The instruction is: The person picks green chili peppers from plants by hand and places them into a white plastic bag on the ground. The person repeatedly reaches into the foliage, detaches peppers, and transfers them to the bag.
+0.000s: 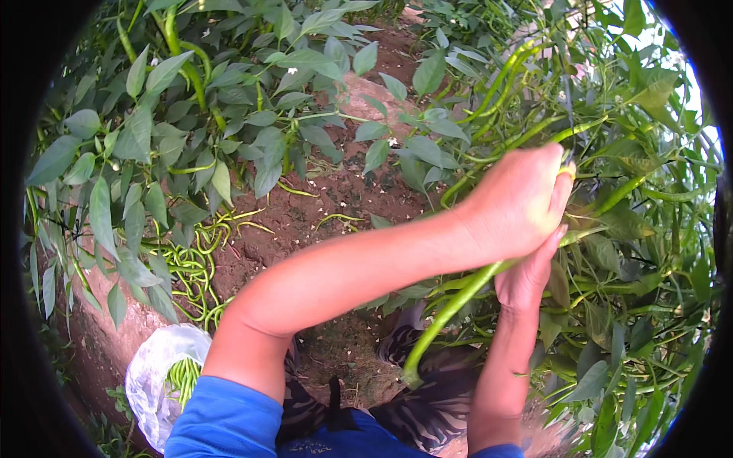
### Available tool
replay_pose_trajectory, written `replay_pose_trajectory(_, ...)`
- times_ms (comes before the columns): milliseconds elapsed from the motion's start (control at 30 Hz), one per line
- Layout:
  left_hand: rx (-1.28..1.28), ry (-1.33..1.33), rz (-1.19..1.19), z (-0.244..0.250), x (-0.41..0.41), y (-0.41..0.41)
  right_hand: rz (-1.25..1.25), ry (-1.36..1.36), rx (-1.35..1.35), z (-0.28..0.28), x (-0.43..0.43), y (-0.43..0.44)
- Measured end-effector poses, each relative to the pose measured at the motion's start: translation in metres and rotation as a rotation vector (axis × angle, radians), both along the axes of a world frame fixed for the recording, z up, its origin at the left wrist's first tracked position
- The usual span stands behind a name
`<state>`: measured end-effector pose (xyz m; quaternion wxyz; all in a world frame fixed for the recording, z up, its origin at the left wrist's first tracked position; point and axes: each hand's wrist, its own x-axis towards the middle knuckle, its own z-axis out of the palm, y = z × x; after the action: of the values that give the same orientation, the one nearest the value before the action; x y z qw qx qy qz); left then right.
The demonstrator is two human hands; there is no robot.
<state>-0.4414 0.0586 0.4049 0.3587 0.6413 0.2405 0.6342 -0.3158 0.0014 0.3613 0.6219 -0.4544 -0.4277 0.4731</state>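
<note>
My left hand (515, 200) reaches across to the right and is closed like a fist among the pepper plants. Something small and yellow (567, 170) shows at its fingertips; what lies inside the fingers is hidden. Just below it, partly covered by the left wrist, is my right hand (529, 277), with a long green chili pepper (449, 318) running out of it towards my knees. Around both hands hang more long green peppers (621, 194) and leaves. A thin dark string (570, 109) comes down to the left hand.
A clear plastic bag (154, 372) with green peppers stands at lower left. Beyond it, a heap of thin green peppers (192, 266) lies on the brown soil (292, 217). Leafy pepper plants (137, 137) fill the upper left. My legs in patterned trousers (429, 409) are below.
</note>
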Motion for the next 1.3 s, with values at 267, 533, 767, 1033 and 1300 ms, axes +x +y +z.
replay_pose_trajectory(267, -0.108, 0.058, -0.105, -0.035, 0.004, 0.014, 0.14, -0.169, -0.118, -0.005, 0.022, -0.009)
replay_pose_trajectory(533, -0.456, -0.009, 0.316, -0.151, -0.063, 0.148, -0.11, -0.169, -0.165, 0.005, 0.006, -0.006)
replay_pose_trajectory(767, -0.586, -0.09, -0.097, -0.155, -0.051, 0.263, -0.139, -0.164, -0.133, 0.005, 0.008, -0.007)
replay_pose_trajectory(1033, -0.21, 0.163, -0.543, -0.141, -0.068, 0.271, -0.155, -0.185, -0.094, 0.0, 0.01, -0.008)
replay_pose_trajectory(1300, 0.452, 0.54, -0.237, -0.133, -0.073, 0.293, -0.139, -0.208, -0.127, 0.003, 0.007, -0.004)
